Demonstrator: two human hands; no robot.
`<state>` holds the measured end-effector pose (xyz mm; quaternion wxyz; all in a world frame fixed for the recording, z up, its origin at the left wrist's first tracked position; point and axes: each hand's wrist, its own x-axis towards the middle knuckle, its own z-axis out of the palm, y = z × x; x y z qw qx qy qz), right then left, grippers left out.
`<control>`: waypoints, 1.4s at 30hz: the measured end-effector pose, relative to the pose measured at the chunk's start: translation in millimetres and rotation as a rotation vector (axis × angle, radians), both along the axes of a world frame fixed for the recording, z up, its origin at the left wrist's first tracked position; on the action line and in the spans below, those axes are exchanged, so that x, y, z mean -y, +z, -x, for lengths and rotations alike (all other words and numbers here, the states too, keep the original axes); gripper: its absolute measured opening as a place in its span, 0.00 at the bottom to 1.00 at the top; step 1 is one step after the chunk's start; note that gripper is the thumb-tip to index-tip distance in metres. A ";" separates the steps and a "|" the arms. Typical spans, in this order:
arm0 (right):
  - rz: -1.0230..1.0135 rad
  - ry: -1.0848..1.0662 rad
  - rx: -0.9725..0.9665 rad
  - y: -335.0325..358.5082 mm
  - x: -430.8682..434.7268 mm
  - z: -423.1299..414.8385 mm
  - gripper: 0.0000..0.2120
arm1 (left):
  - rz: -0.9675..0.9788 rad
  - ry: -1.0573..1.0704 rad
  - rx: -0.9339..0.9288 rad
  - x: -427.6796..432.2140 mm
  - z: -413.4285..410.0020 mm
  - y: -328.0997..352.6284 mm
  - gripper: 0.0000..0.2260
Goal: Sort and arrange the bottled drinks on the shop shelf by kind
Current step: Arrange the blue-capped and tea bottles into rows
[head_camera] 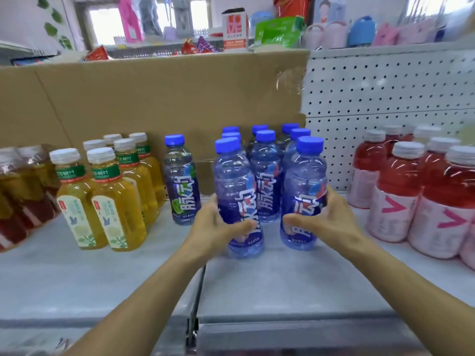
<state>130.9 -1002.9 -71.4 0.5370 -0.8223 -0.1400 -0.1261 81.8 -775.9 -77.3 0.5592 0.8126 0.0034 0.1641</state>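
1. Gripping the front left blue bottle point(235, 181) with the left hand point(218, 227), thumb across the label, fingers curled round the low part.
2. Gripping the front right blue bottle point(304, 181) with the right hand point(331, 217), thumb on the front, fingers curled round the far side.
3. Set straight up on the grey shelf point(102, 278), near the middle, with a small gap between the two.
4. Just behind them: more blue bottles point(266, 170) with blue caps, packed close in three short rows.
5. Off to the left of that bunch, a little apart: one lone blue bottle point(181, 181) with a bit of green on its label.
6. Further left: yellow tea bottles point(113, 201) with white caps and green bands at the neck, lined up in rows, just beside the lone blue bottle.
7. At the far left edge: dark red-brown bottles point(23, 191), blurry and hard to make out.
8. Over on the right: red drink bottles point(401, 191) with white caps and pink labels, well apart from the blue bunch.
9. At the back, behind the left and middle drinks: a big sheet of brown cardboard point(154, 98).
10. At the back on the right: a white board full of little holes point(385, 86).
11. Up on top: a green packet point(279, 32) beside a white and orange box point(235, 29), plus other shop things too blurry to name.
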 end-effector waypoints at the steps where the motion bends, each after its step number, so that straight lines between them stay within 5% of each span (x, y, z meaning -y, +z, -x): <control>1: 0.000 -0.019 0.008 -0.1 7.5 -3.1 0.33 | 0.000 -0.047 -0.009 8.6 -3.4 2.2 0.23; 16: -0.033 0.012 0.069 -16.1 12.1 -17.4 0.32 | -0.145 -0.149 -0.070 23.2 -12.5 12.8 0.34; 20: -0.050 0.011 0.064 -19.6 9.3 -16.6 0.34 | -0.239 0.401 0.308 -16.2 0.8 23.7 0.32; 23: -0.038 -0.010 0.076 -19.7 7.7 -16.1 0.34 | -0.124 0.634 0.180 -52.5 -17.1 25.1 0.37; 28: -0.009 -0.014 0.084 -22.0 10.2 -14.5 0.34 | 0.086 0.514 -0.092 -72.7 -47.5 17.6 0.36; 42: 0.048 0.008 0.059 -24.5 12.2 -13.8 0.34 | 0.028 0.054 -0.078 -13.2 2.4 8.1 0.32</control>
